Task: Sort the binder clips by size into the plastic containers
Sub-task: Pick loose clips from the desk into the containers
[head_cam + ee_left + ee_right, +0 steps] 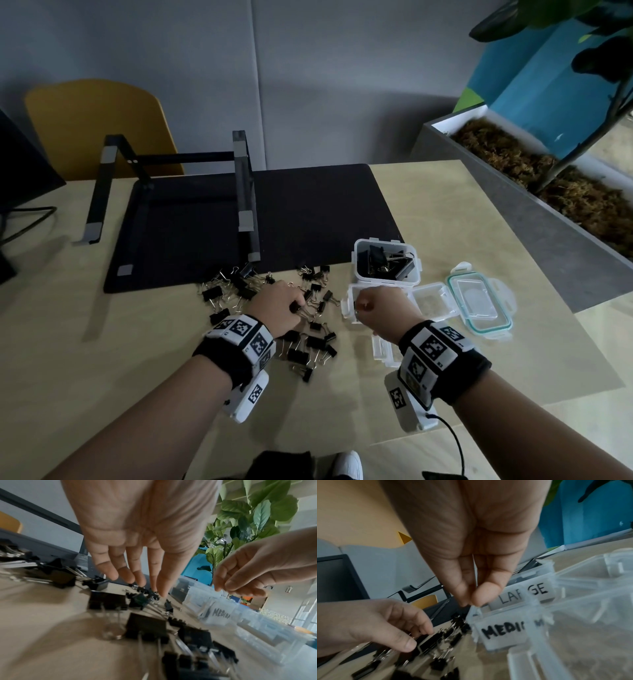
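Several black binder clips lie in a loose pile on the wooden table, in front of the black mat. My left hand hangs over the pile with its fingers fairly straight, and the fingertips touch small clips. Right of the pile, the clear container labelled LARGE holds big clips. In front of it stands the container labelled MEDIUM. My right hand hovers at its near-left corner, thumb and forefinger pinched at the latch flap. Whether a clip is between them is unclear.
A clear lid with a teal seal lies right of the containers, and another clear plastic piece sits near my right wrist. A black laptop stand stands on the mat. A grey planter borders the table's right side.
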